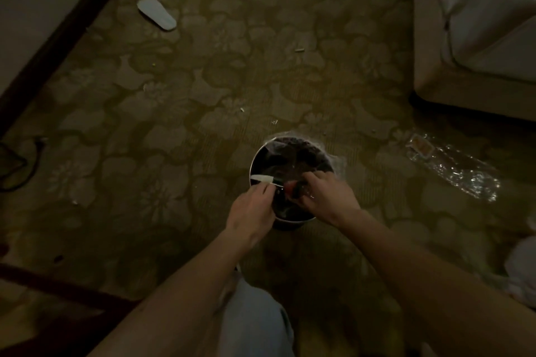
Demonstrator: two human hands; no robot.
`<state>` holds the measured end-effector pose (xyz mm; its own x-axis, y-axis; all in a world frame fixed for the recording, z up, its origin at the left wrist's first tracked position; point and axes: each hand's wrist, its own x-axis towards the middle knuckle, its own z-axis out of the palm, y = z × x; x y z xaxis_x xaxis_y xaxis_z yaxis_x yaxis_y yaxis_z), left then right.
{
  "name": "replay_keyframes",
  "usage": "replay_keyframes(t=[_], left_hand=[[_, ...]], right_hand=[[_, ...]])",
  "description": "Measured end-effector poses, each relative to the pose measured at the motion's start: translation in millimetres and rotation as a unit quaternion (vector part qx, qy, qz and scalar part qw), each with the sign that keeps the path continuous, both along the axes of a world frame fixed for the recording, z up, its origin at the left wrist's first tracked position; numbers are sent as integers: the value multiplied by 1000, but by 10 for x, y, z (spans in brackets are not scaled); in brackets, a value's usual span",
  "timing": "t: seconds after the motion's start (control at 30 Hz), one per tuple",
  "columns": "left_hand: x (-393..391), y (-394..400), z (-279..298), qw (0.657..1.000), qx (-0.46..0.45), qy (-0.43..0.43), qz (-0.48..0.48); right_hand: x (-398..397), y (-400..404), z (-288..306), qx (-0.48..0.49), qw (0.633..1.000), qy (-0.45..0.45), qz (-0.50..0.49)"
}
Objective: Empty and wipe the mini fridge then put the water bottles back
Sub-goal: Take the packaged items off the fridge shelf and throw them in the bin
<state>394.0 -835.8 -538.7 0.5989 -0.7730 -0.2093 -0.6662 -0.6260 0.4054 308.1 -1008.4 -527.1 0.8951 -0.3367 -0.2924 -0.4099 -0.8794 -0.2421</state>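
Observation:
A round waste bin (256,159) with a dark liner stands on the patterned carpet in the head view. Both my hands are over its near rim. My left hand (252,211) pinches a small white item (261,179) at the bin's left edge. My right hand (327,197) grips a dark object with a red end (293,191) above the bin's opening. No mini fridge and no water bottles are in sight. The room is dim.
A white slipper (156,14) lies on the carpet at the far left near a dark baseboard. A bed corner (464,61) fills the upper right. Crumpled clear plastic wrap (452,168) lies right of the bin. A dark cable (17,165) sits at the left edge.

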Motion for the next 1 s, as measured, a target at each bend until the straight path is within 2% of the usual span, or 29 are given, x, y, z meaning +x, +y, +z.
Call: replay_keyframes(t=[0.23, 0.47, 0.57, 0.83, 1.0], left_hand=[[52, 135, 400, 999, -1, -41, 2], [0, 542, 1231, 993, -4, -114, 42], [-112, 827, 1583, 985, 11, -157, 66], [-426, 1838, 2612, 950, 4, -257, 179], [-663, 2450, 3331, 920, -10, -330, 210]], right_hand=[[33, 139, 353, -3, 999, -32, 17], [181, 553, 1073, -20, 997, -36, 70], [220, 866, 1423, -25, 992, -64, 106], [197, 1898, 2522, -44, 971, -133, 196], [168, 2573, 3227, -37, 948, -196, 247]])
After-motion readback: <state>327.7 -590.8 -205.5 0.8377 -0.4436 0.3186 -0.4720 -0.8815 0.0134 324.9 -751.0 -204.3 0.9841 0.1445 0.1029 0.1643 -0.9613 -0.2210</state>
